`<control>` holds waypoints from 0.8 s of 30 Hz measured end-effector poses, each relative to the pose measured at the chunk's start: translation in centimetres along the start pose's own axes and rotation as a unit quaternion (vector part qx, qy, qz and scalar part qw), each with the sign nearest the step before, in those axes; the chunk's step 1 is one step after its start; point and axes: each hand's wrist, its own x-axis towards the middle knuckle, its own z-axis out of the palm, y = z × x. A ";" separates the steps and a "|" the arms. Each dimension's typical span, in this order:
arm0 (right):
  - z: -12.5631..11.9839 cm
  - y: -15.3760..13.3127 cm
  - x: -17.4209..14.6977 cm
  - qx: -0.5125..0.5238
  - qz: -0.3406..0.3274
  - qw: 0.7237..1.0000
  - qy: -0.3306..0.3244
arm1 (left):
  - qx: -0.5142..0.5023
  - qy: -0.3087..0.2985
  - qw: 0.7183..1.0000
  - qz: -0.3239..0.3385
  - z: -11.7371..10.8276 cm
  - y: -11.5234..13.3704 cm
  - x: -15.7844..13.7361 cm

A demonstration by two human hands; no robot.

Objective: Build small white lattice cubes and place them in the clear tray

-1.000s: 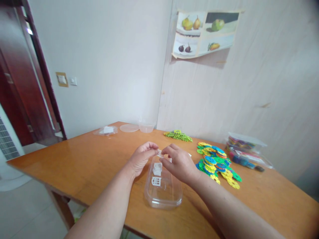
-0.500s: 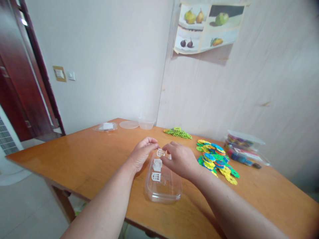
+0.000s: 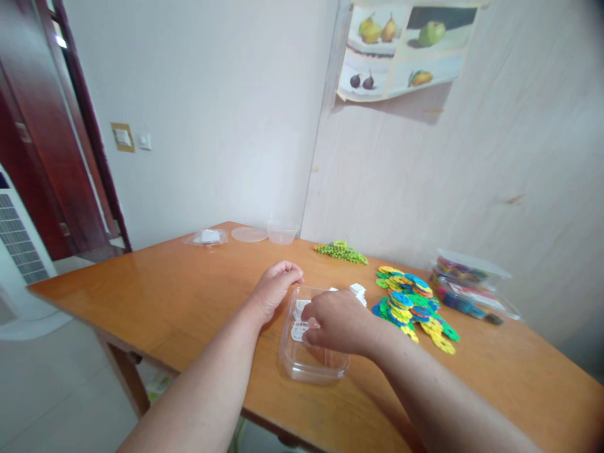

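Note:
A clear plastic container [image 3: 314, 372] stands on the table in front of me, with small white lattice plastic pieces [image 3: 298, 332] inside. My right hand [image 3: 337, 318] reaches over it from the right. Its thumb and index finger are apart, close around the white pieces; whether they touch one is unclear. At the container's far left corner, my left hand [image 3: 279, 289] is closed with the fingertips together, and anything in them is hidden. More white pieces [image 3: 358, 293] show just beyond my right hand, partly covered by it.
Right of the container lies a heap of yellow, green and blue discs [image 3: 410, 305]. Behind are a green pile of pieces [image 3: 340, 253], a clear tub [image 3: 282, 234], a round lid [image 3: 249, 234] and clear packaging [image 3: 207, 237]. Stacked clear boxes [image 3: 472, 283] stand far right.
My right hand has come down and nearer over the container, away from my left. The white piece between the hands no longer shows there. The view has shifted slightly.

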 end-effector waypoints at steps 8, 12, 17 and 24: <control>-0.1 0.0 0.0 0.012 0.003 1.000 -0.010 | -0.010 -0.009 1.000 0.000 0.0 0.0 0.0; -0.6 0.2 -0.5 0.009 -0.011 1.000 0.008 | -0.005 -0.012 1.000 0.002 0.0 0.0 0.0; -1.3 -0.3 -1.1 0.011 -0.037 0.999 -0.006 | -0.004 -0.014 1.000 0.000 -0.1 -0.2 0.1; -0.9 -0.7 -1.1 0.041 -0.019 0.999 -0.021 | 0.005 -0.017 1.000 0.006 -0.2 -0.3 0.1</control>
